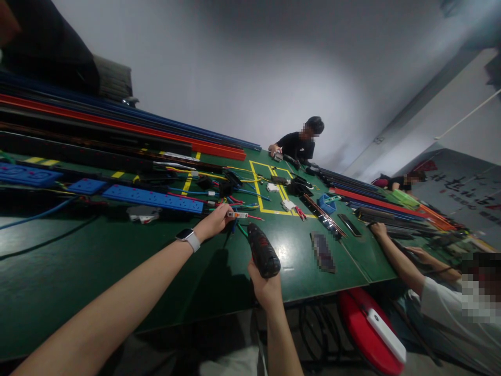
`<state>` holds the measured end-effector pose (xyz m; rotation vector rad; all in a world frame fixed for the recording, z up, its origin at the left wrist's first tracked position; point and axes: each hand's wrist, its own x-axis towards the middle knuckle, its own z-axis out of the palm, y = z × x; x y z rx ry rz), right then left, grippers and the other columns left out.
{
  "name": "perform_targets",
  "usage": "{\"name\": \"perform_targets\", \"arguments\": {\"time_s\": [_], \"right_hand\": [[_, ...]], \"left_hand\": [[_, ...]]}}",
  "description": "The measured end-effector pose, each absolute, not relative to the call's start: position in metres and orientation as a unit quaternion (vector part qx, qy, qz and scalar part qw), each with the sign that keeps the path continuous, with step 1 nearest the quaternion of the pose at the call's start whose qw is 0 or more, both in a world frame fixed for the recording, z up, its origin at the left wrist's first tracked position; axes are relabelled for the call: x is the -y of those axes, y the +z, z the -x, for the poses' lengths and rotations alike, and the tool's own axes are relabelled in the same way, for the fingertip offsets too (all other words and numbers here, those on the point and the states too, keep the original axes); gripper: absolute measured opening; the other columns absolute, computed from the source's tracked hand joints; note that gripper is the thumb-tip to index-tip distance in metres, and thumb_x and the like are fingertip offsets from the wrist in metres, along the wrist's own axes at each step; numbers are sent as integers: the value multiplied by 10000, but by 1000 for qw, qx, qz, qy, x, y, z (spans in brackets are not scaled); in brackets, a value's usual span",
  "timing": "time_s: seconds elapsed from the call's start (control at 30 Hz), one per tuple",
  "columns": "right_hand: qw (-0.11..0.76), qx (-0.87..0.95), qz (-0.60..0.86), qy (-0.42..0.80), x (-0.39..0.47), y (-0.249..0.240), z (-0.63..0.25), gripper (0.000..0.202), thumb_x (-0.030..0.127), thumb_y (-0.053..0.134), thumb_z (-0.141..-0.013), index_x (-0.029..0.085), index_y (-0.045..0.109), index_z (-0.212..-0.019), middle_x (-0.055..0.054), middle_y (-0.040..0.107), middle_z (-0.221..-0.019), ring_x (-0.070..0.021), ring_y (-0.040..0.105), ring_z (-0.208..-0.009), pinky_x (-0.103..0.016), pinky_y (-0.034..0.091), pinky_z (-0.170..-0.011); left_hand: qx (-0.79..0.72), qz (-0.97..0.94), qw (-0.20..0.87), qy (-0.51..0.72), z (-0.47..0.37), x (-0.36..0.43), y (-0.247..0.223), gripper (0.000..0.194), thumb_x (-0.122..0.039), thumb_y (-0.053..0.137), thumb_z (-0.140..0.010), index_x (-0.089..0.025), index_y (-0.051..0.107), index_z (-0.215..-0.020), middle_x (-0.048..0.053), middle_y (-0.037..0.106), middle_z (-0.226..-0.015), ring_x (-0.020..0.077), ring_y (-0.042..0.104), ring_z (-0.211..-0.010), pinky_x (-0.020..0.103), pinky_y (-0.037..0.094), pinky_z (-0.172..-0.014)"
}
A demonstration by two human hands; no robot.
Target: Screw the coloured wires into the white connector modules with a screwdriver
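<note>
My left hand [214, 221], with a watch on its wrist, pinches a small white and orange electrical block [238, 215]. A red wire [256, 218] sticks out of the block's right end. My right hand [266, 288] is wrapped round the grip of a black and red cordless screwdriver [263, 251]. The screwdriver's front end points up toward the block; whether its tip touches it I cannot tell. Just left of my left hand ends a blue power strip [156, 199], with several coloured wires [235, 200] near its end.
Black and orange profiles [164, 141] lie along the table's far side. White components [288, 205], a blue box [327, 203], a copper-coloured strip [321, 215] and a blurred phone-like object [323, 251] lie to the right. A red stool [368, 334] stands below. Co-workers are across and at right.
</note>
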<state>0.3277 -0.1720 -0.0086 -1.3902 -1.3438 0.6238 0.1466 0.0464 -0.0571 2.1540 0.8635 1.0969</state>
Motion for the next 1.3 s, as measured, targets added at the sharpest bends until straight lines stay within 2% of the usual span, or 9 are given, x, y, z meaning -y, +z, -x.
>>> {"name": "perform_targets", "arguments": {"time_s": [0.93, 1.07, 1.13, 1.3], "right_hand": [[509, 556, 599, 269, 174, -2, -326, 509, 293, 658, -867, 171, 580, -1355, -102, 695, -1101, -275, 662, -989, -406, 541, -901], [519, 543, 602, 270, 173, -7, -326, 370, 295, 663, -850, 179, 654, -1202, -101, 696, -1071, -271, 661, -950, -423, 550, -895], [525, 540, 600, 270, 172, -10, -327, 289, 288, 668, -844, 188, 680, -1115, -100, 700, -1062, -280, 659, -991, -432, 544, -923], [528, 542, 590, 282, 172, -12, -328, 312, 279, 676, -841, 189, 674, -1139, -97, 698, -1082, -284, 654, -1047, -430, 537, -941]], "left_hand": [[-323, -804, 285, 411, -146, -47, -59, 130, -319, 569, -931, -213, 567, -1005, 72, 608, -1009, 236, 589, -940, 409, 499, -889], [-319, -803, 287, 414, -146, -46, -57, 134, -326, 564, -936, -207, 573, -996, 79, 606, -1011, 239, 585, -937, 414, 495, -888], [-315, -807, 283, 412, -146, -46, -56, 138, -332, 556, -942, -208, 571, -1000, 80, 600, -1017, 240, 578, -951, 417, 490, -899], [-317, -807, 277, 414, -146, -47, -57, 152, -361, 548, -948, -216, 561, -992, 70, 589, -997, 238, 569, -942, 412, 486, -890]]}}
